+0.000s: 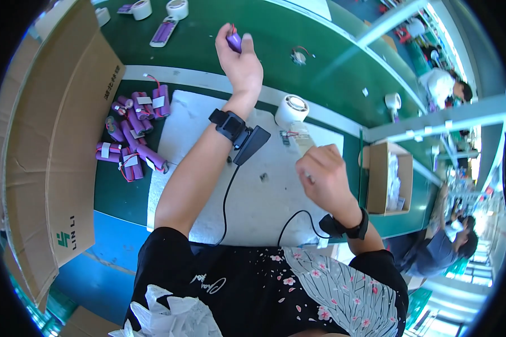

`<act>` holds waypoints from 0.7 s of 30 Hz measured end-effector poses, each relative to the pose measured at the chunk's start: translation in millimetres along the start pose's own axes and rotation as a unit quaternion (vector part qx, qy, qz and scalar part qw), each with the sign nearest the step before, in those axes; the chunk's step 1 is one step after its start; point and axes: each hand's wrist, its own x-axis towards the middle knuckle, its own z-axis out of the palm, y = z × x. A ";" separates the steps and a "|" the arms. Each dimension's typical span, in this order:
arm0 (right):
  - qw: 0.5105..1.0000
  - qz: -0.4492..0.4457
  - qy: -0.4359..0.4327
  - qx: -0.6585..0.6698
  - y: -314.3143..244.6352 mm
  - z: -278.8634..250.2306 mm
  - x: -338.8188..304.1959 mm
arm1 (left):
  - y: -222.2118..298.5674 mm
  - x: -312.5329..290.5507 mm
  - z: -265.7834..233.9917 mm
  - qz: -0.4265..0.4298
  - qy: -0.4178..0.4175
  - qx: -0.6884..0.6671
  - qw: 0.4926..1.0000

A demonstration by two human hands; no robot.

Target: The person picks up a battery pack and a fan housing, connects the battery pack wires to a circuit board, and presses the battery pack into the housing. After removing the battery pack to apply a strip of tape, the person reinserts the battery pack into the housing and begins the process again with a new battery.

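Observation:
My left hand [240,64] is raised over the far side of the mat, its fingers closed on a purple battery [234,42] with a red wire. A white handheld fan [292,111] lies on the pale mat [253,196], its round head pointing away from me. Its pale handle runs back into my right hand [324,175], which is closed around the lower end. A small circuit board [286,138] with thin red wires shows beside the handle. What else may be inside my right fist is hidden.
Several purple battery packs [132,126] lie heaped left of the mat, beside a tall cardboard box [67,123]. Another open fan [164,31] rests at the far left. A small carton [378,177] with white parts stands at right. Black cables hang from devices on both wrists.

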 end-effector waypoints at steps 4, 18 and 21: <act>0.996 0.026 -0.041 0.075 -19.3 7.7 -32.7 | 57.5 -23.8 21.5 -0.051 -0.163 -0.102 0.980; 0.789 0.352 0.117 0.489 21.5 -15.4 -65.7 | 130.1 -120.1 -41.6 0.109 -0.580 0.173 0.788; 0.816 0.414 0.080 0.396 51.6 -84.7 -134.7 | 114.0 -82.2 -70.4 0.037 -0.628 0.256 0.734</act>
